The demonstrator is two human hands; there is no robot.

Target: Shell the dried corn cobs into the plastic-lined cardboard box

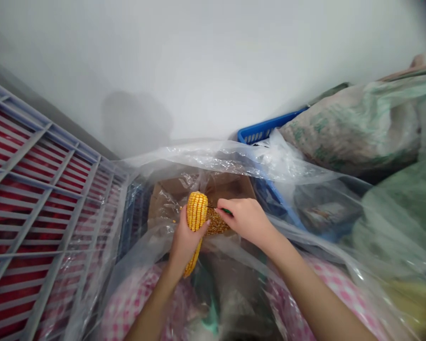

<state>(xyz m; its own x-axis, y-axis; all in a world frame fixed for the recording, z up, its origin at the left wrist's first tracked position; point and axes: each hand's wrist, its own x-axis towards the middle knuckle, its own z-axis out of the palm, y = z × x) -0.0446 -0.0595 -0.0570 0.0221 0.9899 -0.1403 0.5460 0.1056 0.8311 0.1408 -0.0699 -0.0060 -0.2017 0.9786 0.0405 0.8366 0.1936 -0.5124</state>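
My left hand (186, 241) is wrapped around a yellow corn cob (198, 208), which stands tilted with its upper end showing above my fingers and its lower end below my palm. From the right, my right hand (246, 218) grips a green-handled screwdriver (227, 211). Its thin dark shaft points left and its tip meets the side of the cob; most of the handle is hidden in my fingers. Beneath both hands, loose corn kernels (218, 223) lie inside a clear plastic bag (213, 163) spread over a cardboard box (163, 192).
At left stands a pale slatted plastic crate (49, 187) with red showing behind its bars. A blue plastic basket (266, 127) is at the back right, against the white wall (206, 71). A stuffed, green-marked sack (355, 128) rests beside it. Pink checked cloth (135, 303) shows below my arms.
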